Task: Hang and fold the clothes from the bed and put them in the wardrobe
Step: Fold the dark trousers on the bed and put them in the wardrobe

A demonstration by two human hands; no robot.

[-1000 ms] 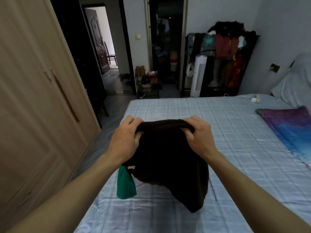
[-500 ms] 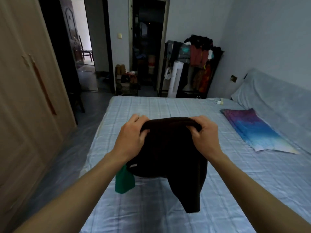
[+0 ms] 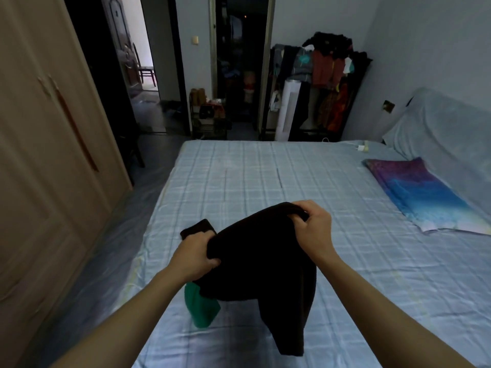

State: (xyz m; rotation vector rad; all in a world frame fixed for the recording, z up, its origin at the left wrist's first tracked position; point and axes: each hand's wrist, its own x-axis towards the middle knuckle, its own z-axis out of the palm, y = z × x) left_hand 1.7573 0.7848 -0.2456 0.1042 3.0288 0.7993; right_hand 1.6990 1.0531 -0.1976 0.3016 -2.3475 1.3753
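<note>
A black garment (image 3: 263,258) hangs in the air over the near part of the bed (image 3: 239,176), one leg or sleeve dangling low. My left hand (image 3: 194,254) grips its left edge, with a dark flap sticking out past the knuckles. My right hand (image 3: 314,229) grips the upper right edge, higher than the left. A green piece of cloth (image 3: 202,306) hangs below my left wrist, partly hidden by the black garment. The wardrobe (image 3: 47,155) stands at the left with its doors shut.
A purple and blue folded cloth (image 3: 419,192) lies on the right of the bed beside a grey pillow (image 3: 446,128). A loaded clothes rack (image 3: 324,83) and a white tower fan (image 3: 285,110) stand beyond the bed. Floor runs between bed and wardrobe.
Both hands have dropped lower with the black garment. My left hand has sunk below my right, tilting the top edge, and a dark flap now shows past the left hand.
</note>
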